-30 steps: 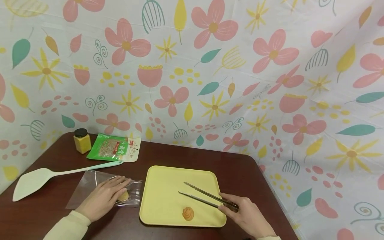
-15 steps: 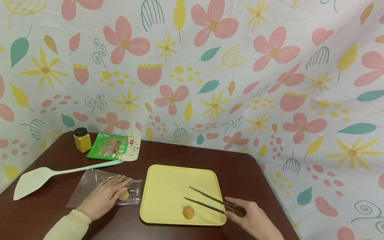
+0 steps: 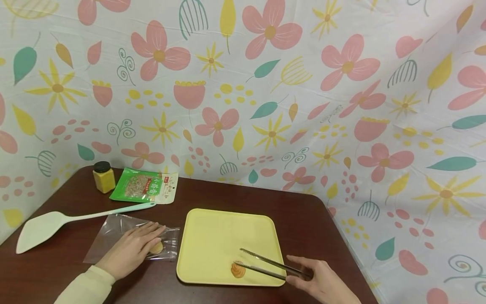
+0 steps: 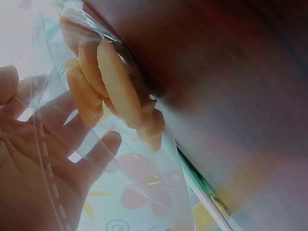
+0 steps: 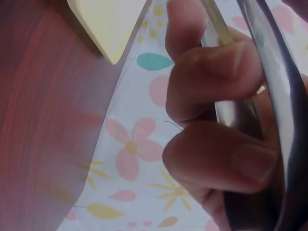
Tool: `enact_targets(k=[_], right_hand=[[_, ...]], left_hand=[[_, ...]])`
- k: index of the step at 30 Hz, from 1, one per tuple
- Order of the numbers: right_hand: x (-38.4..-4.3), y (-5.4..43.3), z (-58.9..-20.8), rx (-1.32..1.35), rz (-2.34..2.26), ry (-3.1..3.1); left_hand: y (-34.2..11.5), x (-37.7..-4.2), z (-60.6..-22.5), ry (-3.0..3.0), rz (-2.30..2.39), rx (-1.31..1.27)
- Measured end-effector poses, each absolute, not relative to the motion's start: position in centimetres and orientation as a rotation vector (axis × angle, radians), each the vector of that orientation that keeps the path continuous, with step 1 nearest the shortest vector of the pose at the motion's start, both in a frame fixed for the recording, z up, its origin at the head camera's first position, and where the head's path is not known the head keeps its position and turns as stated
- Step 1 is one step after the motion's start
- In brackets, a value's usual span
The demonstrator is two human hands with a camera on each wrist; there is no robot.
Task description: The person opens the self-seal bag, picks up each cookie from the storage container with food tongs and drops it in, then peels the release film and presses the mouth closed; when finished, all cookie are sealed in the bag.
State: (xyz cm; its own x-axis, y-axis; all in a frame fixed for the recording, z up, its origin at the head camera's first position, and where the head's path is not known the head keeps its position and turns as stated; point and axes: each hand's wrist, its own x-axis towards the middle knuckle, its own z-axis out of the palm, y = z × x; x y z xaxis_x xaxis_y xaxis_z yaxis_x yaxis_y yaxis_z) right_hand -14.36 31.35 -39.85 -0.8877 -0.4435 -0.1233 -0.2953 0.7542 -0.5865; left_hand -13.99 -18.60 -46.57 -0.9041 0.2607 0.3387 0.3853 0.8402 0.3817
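My left hand (image 3: 130,251) rests on a clear plastic bag (image 3: 108,236) on the table, its fingers extended over it. Several golden cookies (image 4: 118,84) show inside the bag in the left wrist view; in the head view one peeks out beside my fingers. My right hand (image 3: 317,276) holds metal tongs (image 3: 262,271) by the sides, fingers curled along the arms. The tongs are spread, and the nearer arm's tip overlaps a swirled brown cookie (image 3: 238,271) on the yellow tray (image 3: 212,236). The farther tip hangs over the tray behind it.
A pale green spatula (image 3: 45,230) lies on the dark table (image 3: 296,211) at left. Behind it are a yellow jar (image 3: 104,179) with a black lid and a green packet (image 3: 140,185). A floral curtain (image 3: 228,105) backs the table.
The right hand has shifted the tongs right and toward me, bringing the nearer tip down to the swirled cookie. My left hand has stayed in place on the bag.
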Motion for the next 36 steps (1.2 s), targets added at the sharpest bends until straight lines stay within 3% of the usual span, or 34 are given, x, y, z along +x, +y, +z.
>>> enact_targets(k=[36], right_hand=[[-14.7, 32.4, -41.0, -0.574, -0.992, 2.46]], left_hand=[[-18.8, -14.1, -46.9, -2.729, -0.664, -0.486]])
